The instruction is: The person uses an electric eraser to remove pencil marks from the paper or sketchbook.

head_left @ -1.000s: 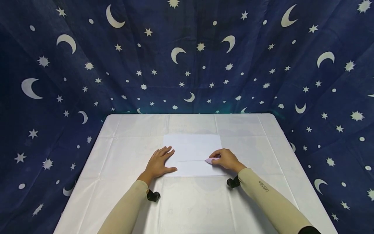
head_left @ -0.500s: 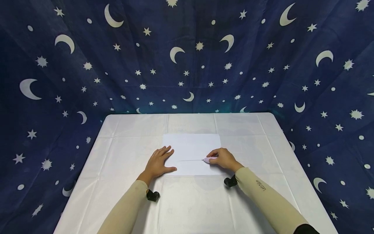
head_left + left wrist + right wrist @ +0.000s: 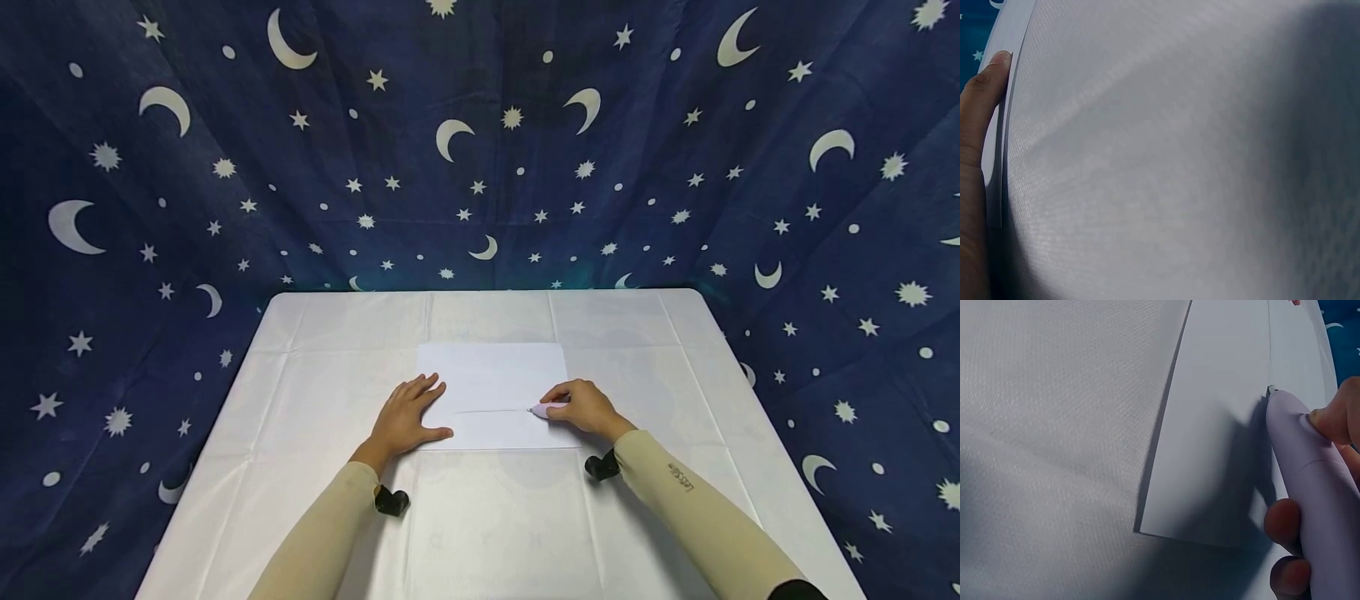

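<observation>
A sheet of white paper (image 3: 495,375) lies on the white-covered table, a thin straight line running across its lower half. My left hand (image 3: 405,417) rests flat on the paper's left side, fingers and thumb spread; only one digit (image 3: 982,106) shows in the left wrist view. My right hand (image 3: 588,408) grips a thick lavender utility knife (image 3: 1310,469), its fingers around the rounded body. In the right wrist view, one fingertip presses on a raised part of the handle. The small tip meets the line on the paper; the blade itself is too small to make out.
A creased white cloth (image 3: 495,525) covers the table. Behind and beside it hangs a dark blue curtain (image 3: 480,167) with moons and stars. Both forearms wear beige sleeves (image 3: 682,500), with small black wrist cameras (image 3: 392,502) close above the cloth.
My right hand has slid slightly left along the line with the utility knife, then back to the right. The left hand stays in place on the paper.
</observation>
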Action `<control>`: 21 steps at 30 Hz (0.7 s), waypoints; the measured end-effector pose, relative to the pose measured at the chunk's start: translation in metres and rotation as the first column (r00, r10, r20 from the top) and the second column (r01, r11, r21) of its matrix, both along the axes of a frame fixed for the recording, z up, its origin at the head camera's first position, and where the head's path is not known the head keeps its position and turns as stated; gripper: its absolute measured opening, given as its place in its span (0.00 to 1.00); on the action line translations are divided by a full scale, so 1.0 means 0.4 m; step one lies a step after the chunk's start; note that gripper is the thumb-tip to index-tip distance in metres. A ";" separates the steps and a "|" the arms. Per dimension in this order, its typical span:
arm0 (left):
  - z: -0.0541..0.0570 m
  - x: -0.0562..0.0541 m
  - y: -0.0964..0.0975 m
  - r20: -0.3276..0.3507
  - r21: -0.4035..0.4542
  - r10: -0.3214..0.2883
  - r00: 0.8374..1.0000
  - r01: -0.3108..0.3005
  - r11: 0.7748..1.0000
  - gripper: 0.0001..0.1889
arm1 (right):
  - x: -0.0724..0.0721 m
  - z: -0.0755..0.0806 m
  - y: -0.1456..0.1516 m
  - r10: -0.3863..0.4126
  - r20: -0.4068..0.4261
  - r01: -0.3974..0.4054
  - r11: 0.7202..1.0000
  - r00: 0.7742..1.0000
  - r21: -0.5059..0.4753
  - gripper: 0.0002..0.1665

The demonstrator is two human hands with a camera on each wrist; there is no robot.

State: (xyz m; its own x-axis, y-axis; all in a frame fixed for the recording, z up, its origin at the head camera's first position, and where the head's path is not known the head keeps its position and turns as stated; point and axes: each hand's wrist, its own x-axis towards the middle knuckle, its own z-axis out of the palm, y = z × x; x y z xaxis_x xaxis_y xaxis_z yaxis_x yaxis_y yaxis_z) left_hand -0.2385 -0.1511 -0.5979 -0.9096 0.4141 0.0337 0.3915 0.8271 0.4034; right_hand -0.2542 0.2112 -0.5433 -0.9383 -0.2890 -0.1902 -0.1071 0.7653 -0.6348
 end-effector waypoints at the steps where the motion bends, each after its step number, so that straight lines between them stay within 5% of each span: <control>1: 0.000 0.000 0.000 0.001 0.000 0.000 1.000 0.000 1.000 0.49 | 0.000 0.001 -0.001 -0.002 0.003 0.002 1.000 1.000 -0.002 0.08; 21: 0.005 0.001 0.001 0.025 -0.002 0.004 1.000 -0.004 1.000 0.49 | -0.002 -0.013 -0.048 0.023 -0.010 -0.023 0.999 1.000 -0.028 0.09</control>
